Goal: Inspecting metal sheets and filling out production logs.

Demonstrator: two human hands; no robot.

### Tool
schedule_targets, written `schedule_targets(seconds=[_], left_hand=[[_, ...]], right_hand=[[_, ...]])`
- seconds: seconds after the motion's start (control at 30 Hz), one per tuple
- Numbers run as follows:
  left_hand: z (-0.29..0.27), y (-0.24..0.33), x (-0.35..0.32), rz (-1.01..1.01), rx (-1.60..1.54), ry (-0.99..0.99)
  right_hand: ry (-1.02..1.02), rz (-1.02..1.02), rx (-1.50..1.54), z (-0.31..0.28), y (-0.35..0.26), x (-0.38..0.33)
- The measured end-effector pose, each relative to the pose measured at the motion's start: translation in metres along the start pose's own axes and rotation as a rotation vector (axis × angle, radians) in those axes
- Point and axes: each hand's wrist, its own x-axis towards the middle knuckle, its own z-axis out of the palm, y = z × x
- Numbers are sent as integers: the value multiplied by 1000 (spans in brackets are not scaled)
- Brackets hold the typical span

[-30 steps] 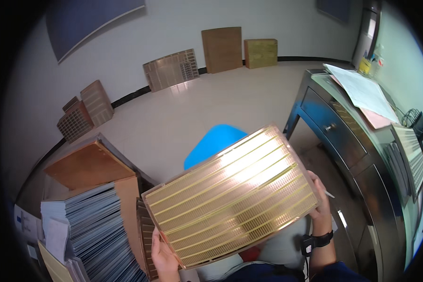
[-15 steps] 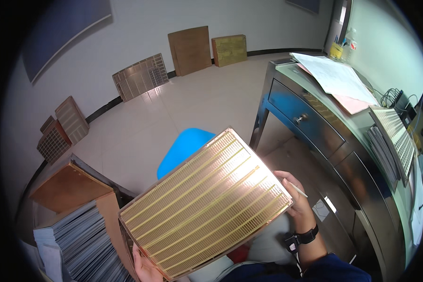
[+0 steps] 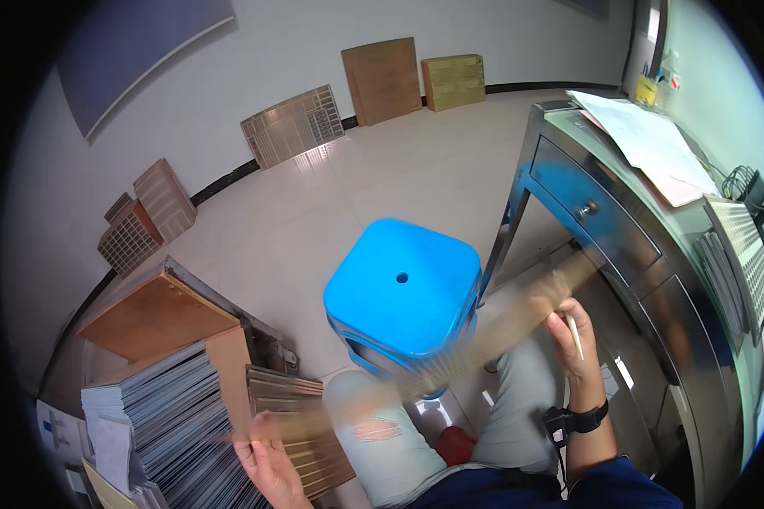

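Both hands grip a blurred panel edge-on above the lap.

The panel runs as a tan streak from the left hand, closed on its lower end, to the right hand, closed on its upper end with a white pen. A blue stool stands behind it; brown panels lean on the far wall.
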Motion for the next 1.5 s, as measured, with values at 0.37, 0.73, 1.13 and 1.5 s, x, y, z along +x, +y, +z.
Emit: schedule_targets(seconds=[0.37,0.73,1.13,1.5], left_hand=[[0,-17,-4,-340,-454,59],[-4,-32,16,-727,-1020,-97],[-42,-112,-107,-848,-778,539],[-228,-242,-175,-727,-1109,637]], right_hand=[[-223,348,862,3,19,7],[-124,117,304,61,-42,-13],[-474,272,-101,169,-8,-31],[-911,569,61,198,4,-65]])
